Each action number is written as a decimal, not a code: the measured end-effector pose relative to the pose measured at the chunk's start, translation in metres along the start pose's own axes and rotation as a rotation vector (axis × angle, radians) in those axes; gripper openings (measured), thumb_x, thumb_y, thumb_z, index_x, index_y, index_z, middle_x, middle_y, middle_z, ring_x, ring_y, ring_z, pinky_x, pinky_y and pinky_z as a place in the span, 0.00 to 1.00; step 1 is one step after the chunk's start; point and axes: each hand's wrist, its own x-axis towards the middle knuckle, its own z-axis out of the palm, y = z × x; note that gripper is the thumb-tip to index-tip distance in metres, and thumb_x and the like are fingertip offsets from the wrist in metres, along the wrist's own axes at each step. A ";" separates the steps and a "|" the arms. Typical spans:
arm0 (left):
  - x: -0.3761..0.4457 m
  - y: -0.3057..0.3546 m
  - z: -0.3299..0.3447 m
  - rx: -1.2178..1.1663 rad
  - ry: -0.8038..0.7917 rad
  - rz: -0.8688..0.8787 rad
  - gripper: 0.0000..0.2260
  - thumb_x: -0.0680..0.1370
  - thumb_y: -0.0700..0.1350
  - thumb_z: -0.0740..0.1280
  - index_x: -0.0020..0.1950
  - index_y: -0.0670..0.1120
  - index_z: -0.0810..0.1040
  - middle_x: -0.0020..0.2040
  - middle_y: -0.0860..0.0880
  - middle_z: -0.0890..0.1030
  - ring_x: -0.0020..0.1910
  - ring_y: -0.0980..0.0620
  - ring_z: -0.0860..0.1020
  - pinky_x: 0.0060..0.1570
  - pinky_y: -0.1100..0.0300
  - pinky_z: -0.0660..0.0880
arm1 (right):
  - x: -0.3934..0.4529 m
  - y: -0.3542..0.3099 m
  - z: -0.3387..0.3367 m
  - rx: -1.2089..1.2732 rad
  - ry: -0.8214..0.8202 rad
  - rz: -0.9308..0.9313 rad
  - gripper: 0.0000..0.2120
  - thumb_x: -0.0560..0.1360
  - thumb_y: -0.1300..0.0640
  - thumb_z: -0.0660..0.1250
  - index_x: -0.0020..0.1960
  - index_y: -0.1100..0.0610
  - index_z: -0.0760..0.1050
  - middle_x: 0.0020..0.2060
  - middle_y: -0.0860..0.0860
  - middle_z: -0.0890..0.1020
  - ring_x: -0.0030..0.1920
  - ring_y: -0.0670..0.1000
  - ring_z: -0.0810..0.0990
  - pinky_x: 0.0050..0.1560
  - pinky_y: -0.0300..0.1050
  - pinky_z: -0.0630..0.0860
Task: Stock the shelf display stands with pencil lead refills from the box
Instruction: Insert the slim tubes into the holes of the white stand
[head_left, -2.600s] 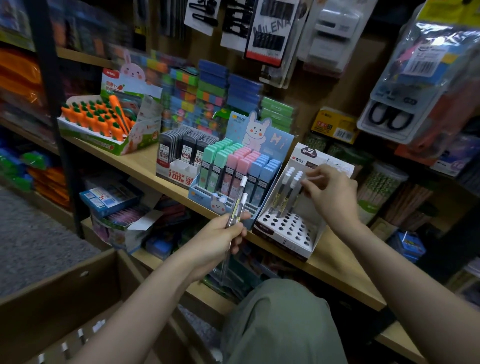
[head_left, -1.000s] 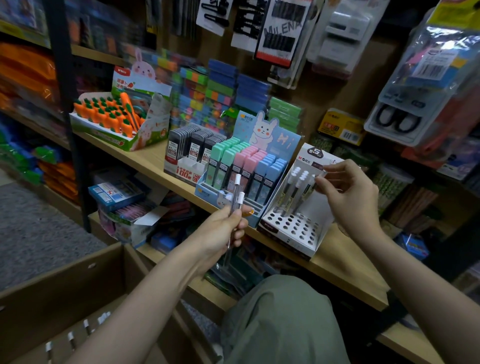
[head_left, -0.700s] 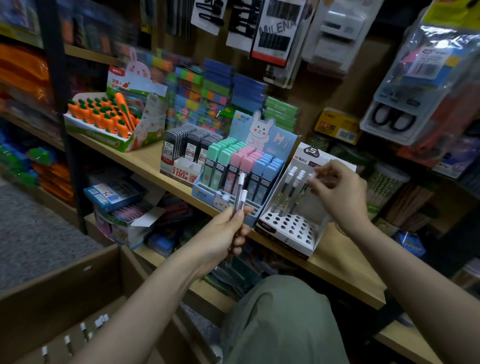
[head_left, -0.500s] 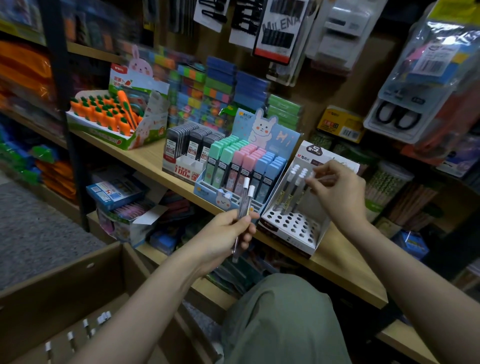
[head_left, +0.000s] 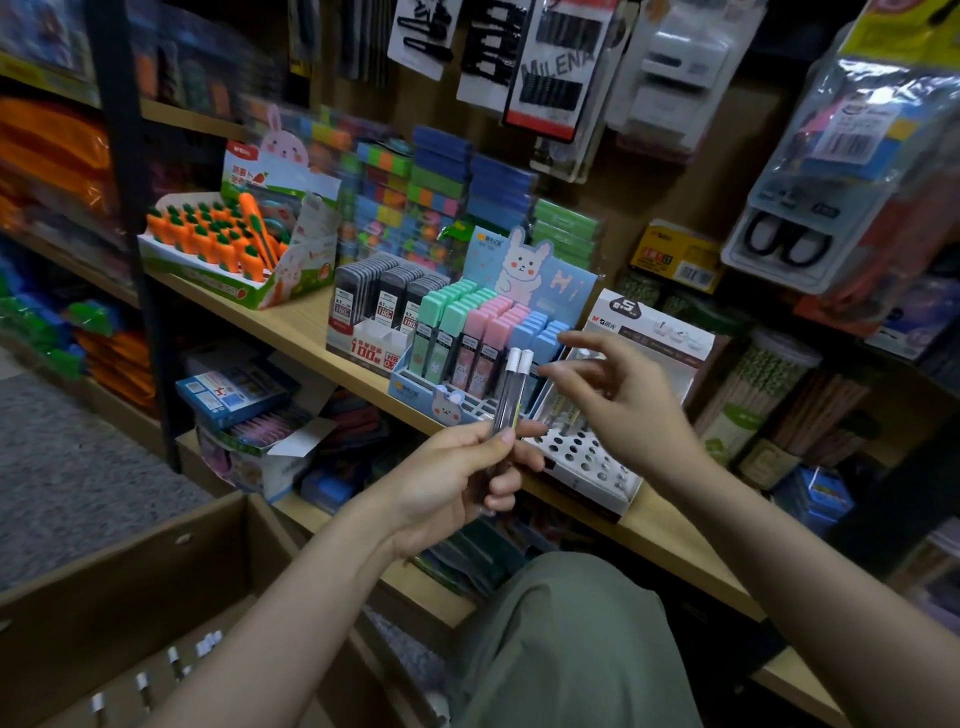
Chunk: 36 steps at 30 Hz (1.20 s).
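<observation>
Right hand (head_left: 623, 410) hides most of the stand (head_left: 587, 457); refills in it only glimpsed behind the fingers, count unclear. Box (head_left: 156, 597) cut off at lower left. Left hand (head_left: 457, 478) pinches two tubes (head_left: 511, 395) upright (white caps up), before the stand on the shelf (head_left: 670, 535). Right grip spread, empty, fingertips near the caps. Earlier it was at the stand's back row; now it has drawn toward the left hand.
</observation>
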 end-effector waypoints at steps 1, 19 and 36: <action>-0.001 0.001 0.001 0.006 -0.017 0.003 0.14 0.83 0.41 0.58 0.65 0.39 0.74 0.43 0.46 0.81 0.31 0.56 0.69 0.29 0.65 0.68 | 0.000 -0.005 0.005 0.075 -0.027 0.024 0.15 0.78 0.55 0.68 0.64 0.51 0.74 0.44 0.50 0.86 0.38 0.38 0.81 0.39 0.32 0.74; -0.002 0.000 -0.003 0.461 0.347 0.076 0.11 0.84 0.44 0.57 0.59 0.49 0.77 0.47 0.50 0.82 0.36 0.56 0.76 0.36 0.64 0.73 | 0.013 -0.021 -0.035 0.102 0.124 -0.078 0.13 0.76 0.61 0.70 0.58 0.49 0.79 0.42 0.49 0.85 0.41 0.45 0.85 0.41 0.38 0.82; 0.001 -0.005 0.000 0.419 0.343 0.124 0.11 0.84 0.45 0.56 0.57 0.47 0.78 0.33 0.54 0.73 0.30 0.57 0.66 0.31 0.64 0.64 | 0.005 0.041 -0.035 -0.220 0.343 -0.216 0.10 0.76 0.59 0.71 0.56 0.53 0.78 0.43 0.45 0.82 0.42 0.42 0.84 0.48 0.46 0.83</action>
